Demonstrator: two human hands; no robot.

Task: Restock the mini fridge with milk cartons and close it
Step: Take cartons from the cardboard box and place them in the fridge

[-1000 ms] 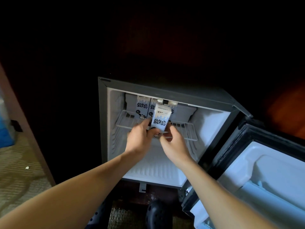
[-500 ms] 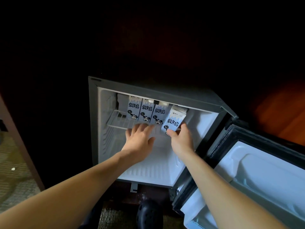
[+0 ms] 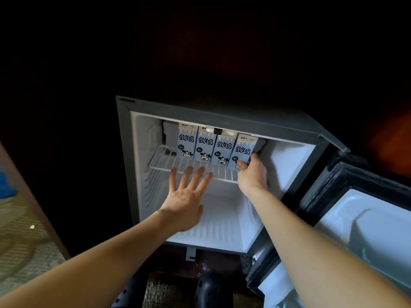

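— While your right hand (image 3: 252,174) was up at the wire shelf (image 3: 164,162), what did it have hold of?
— You gripped the rightmost milk carton (image 3: 243,150) near its base, with your thumb across the front and your fingers curled round its right side. It stood on the shelf, leaning slightly.
— And your left hand (image 3: 185,203)?
— It held nothing. You had the fingers straight and spread, with the tips at the shelf's front edge. I could not tell whether they touched the wire.
— Where were the other three cartons (image 3: 205,145)?
— They stood upright in a row just left of the one you gripped, at the upper middle of the frame, inside the mini fridge (image 3: 124,152). Its door (image 3: 367,218) hung wide open at the lower right.
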